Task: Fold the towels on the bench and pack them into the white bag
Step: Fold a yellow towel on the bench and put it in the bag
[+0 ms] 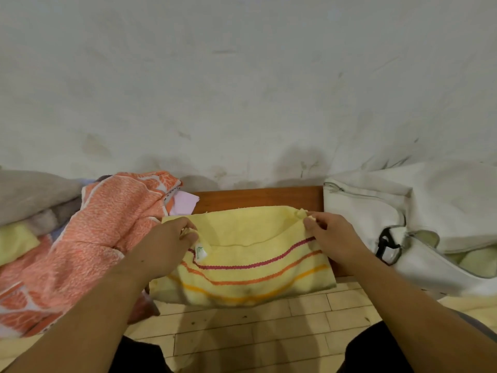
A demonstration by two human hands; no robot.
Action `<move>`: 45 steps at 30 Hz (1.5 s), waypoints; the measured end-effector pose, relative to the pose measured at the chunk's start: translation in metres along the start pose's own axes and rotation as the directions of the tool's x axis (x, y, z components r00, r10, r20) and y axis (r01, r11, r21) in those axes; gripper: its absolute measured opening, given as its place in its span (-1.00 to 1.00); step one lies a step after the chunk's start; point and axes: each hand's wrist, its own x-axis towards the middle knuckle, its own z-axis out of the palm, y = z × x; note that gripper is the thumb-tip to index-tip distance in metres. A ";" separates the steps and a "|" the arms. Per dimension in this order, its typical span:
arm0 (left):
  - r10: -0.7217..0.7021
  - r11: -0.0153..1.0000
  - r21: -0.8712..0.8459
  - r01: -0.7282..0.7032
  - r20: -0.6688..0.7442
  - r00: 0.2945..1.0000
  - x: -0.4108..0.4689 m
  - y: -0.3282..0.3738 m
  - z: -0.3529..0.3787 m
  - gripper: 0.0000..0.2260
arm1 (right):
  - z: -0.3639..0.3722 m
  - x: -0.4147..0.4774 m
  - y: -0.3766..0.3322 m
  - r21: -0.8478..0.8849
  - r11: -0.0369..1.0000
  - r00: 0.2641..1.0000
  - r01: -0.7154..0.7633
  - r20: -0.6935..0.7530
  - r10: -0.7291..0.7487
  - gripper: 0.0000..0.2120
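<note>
Both my forearms reach over the tiled floor (242,332) to a yellow striped towel (242,267) lying on the wooden bench (258,196), its near edge hanging over the front. My left hand (164,246) pinches the towel's left corner beside its white label (201,251); my right hand (332,238) pinches the far right corner, lifted slightly. An orange patterned towel (88,246) lies heaped at left, touching it, and the white bag (382,211) sits open at right against the wall (242,90).

Yellow towel (250,267) with magenta, orange stripes; orange-white patterned towel (88,238); white bag (382,211).
</note>
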 end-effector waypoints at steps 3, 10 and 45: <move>0.011 1.000 0.006 -0.011 0.054 0.998 0.007 0.001 0.007 -0.89 | 0.002 0.006 -0.003 0.207 0.976 0.998 -0.062 -0.010 0.066 -0.83; -0.053 0.993 0.115 0.024 0.252 0.966 0.012 0.000 0.025 -0.82 | 0.002 0.010 -0.006 0.538 0.813 0.974 -0.224 0.139 0.177 -0.75; -0.117 0.991 0.088 0.097 0.257 0.959 0.007 -0.013 0.014 -0.86 | 0.004 -0.002 -0.009 0.241 0.968 0.994 -0.066 0.105 0.042 -0.75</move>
